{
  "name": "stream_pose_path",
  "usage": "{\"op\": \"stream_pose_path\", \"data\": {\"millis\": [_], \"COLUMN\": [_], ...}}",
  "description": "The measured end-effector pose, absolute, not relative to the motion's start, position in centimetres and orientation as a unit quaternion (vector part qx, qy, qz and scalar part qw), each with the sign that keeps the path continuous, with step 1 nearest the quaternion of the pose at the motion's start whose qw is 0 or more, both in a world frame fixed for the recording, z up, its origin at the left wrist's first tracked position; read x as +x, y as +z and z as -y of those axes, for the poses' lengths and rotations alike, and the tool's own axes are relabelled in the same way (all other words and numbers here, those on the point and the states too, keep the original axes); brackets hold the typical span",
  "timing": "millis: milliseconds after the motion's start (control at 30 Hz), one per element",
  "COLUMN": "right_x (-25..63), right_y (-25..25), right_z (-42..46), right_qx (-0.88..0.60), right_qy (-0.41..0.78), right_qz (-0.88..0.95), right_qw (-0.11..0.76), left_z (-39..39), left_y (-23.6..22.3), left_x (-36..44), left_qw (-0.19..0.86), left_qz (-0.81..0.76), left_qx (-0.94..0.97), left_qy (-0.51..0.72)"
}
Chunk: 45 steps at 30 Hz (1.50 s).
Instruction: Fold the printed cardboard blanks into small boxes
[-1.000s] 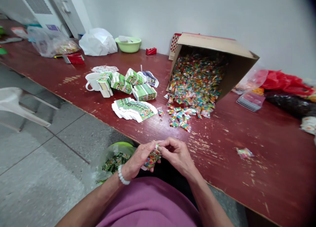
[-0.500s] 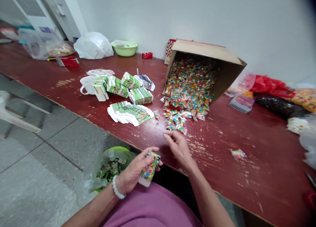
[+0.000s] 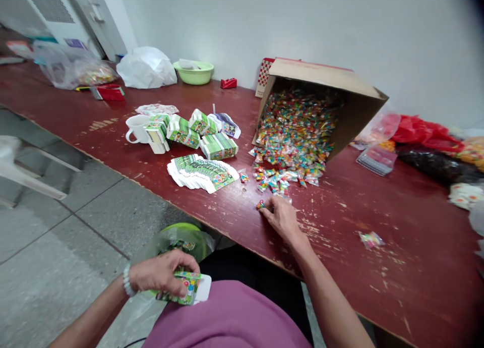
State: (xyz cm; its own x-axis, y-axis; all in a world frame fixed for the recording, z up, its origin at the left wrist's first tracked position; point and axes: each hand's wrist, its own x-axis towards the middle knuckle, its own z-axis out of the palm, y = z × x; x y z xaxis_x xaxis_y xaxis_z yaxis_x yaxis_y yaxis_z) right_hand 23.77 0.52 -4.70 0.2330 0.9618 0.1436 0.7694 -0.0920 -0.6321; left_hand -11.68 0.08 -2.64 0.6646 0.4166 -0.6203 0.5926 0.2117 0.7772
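My left hand (image 3: 161, 277) is closed round a small green printed box (image 3: 185, 288) with a white flap, held low beside my lap above a green basin (image 3: 183, 237) lined with plastic that holds more such boxes. My right hand (image 3: 282, 218) rests on the red-brown table (image 3: 378, 267), fingers pinching at small colourful candy packets (image 3: 276, 184) at the near edge of the spill. The packets pour out of a cardboard box (image 3: 340, 93) lying on its side.
A stack of flat green box blanks (image 3: 202, 172), bundles of folded boxes (image 3: 217, 146) and a white mug (image 3: 136, 127) lie left of the spill. One stray packet (image 3: 369, 239) lies to the right. Plastic bags, a green bowl (image 3: 193, 71) and red bags line the back.
My left hand has dropped with the filled box from the table edge down toward the basin. My right hand has left the box and reached forward to the candy packets.
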Motion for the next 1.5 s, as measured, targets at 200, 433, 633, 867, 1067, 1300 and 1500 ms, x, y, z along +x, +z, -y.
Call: {"op": "stream_pose_path", "data": {"millis": [200,433,633,867,1067,1300,1500], "right_x": [22.8,20.3,19.5,20.0,20.5,20.7,19.3], "right_y": [-5.1,-3.7,-3.1,-3.1,-4.4,-3.7,-3.0], "right_z": [0.8,3.0,4.4,4.1,4.5,4.8,5.2], "right_qx": [-0.675,-0.565,-0.521,-0.529,-0.571,-0.550,-0.567], "right_qy": [0.240,0.362,0.219,0.224,0.393,0.285,0.129], "right_qz": [0.566,0.570,0.728,0.711,0.587,0.679,0.763], "right_qw": [0.408,0.474,0.389,0.406,0.418,0.395,0.283], "left_z": [-0.5,0.1,0.1,0.2,0.4,0.3,0.4], "left_y": [-1.7,-1.0,-1.6,-0.7,-0.1,-1.0,-1.2], "left_x": [-8.9,-2.0,0.2,0.1,0.1,-0.1,0.2], "left_qw": [0.733,0.758,0.782,0.767,0.764,0.734,0.668], "left_qz": [-0.416,-0.404,-0.344,-0.344,-0.339,-0.357,-0.379], "left_qx": [0.536,0.483,0.493,0.514,0.521,0.552,0.618], "left_qy": [0.047,0.168,0.161,0.172,0.172,0.170,0.170]}}
